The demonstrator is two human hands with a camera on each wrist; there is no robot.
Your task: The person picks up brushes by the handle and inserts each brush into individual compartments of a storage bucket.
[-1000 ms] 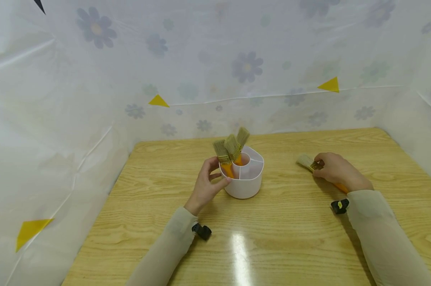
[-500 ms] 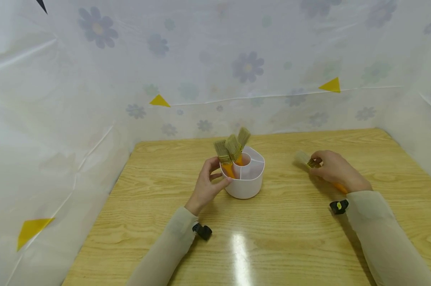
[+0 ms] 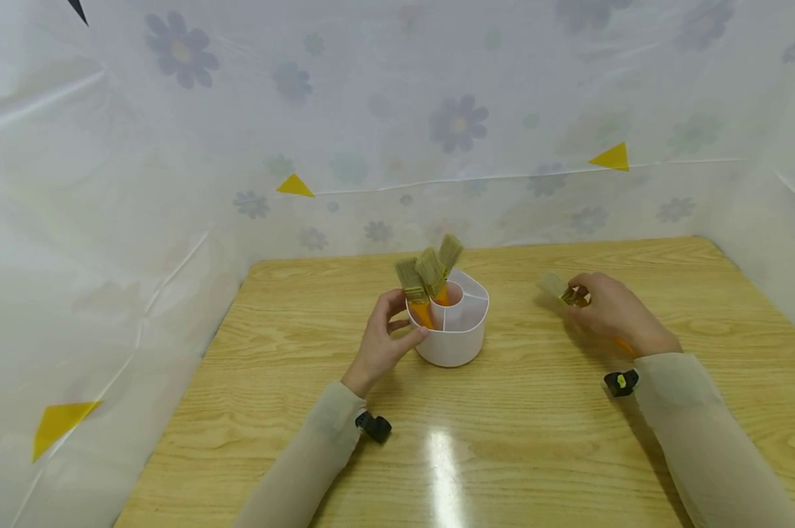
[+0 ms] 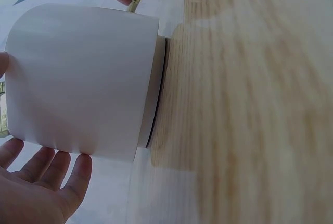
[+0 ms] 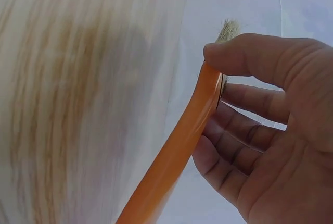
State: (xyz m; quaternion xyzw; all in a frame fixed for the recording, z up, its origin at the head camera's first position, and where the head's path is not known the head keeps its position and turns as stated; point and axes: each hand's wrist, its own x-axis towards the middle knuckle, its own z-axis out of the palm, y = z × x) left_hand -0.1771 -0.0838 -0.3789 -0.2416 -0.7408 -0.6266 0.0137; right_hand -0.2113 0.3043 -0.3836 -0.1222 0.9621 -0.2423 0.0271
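Observation:
A white round caddy [image 3: 453, 348] with inner dividers stands on the wooden table. Three paintbrushes lean in it, bristles up: one front-left [image 3: 410, 280], one in the middle [image 3: 430, 271] and one farther back [image 3: 450, 252]. My left hand [image 3: 386, 337] holds the caddy's left side, its thumb at the front rim; the left wrist view shows fingertips pressed on the white wall [image 4: 78, 83]. Off to the right, my right hand [image 3: 615, 312] pinches another paintbrush near its ferrule. That brush's orange handle [image 5: 174, 146] slants down beneath the palm, and its pale bristles [image 3: 553, 286] point left, slightly blurred.
The wood-grain table [image 3: 516, 440] extends to a pale flowered sheet [image 3: 371, 132] at the back, with more sheeting at both sides. Yellow triangles [image 3: 612, 157] mark the sheet. A small black camera [image 3: 373, 427] sits on the left wrist, another [image 3: 620, 382] on the right.
My right hand has shifted slightly left and away from me, carrying the paintbrush. The left hand and the caddy stay where they were.

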